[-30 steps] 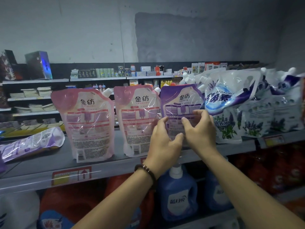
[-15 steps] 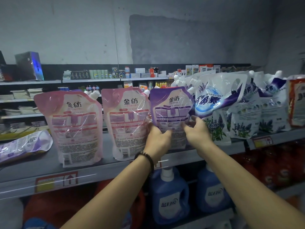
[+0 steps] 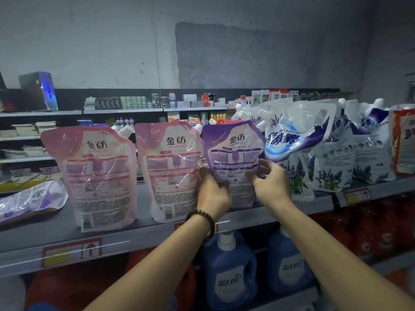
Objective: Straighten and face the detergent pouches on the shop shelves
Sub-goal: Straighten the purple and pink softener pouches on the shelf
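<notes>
Purple plastic pouch (image 3: pixel 233 153) stood on the grey shelf (image 3: pixel 134 234), third in a row after two pink pouches (image 3: pixel 173 171) at its nine o'clock, with a white pouch (image 3: pixel 296 140) just beside it at three o'clock. It lay at twelve o'clock from both hands, equally near each. Left hand (image 3: pixel 212 194) gripped its lower edge at seven o'clock, fingers curled round it. Right hand (image 3: pixel 270 185) pinched the edge at four o'clock between thumb and bent forefinger. Its long axis ran nearly upright, twelve to six, printed face toward the wearer. Only a small squaring twist seemed left. A fallen pouch (image 3: pixel 31 198) lay flat far off at nine o'clock.
</notes>
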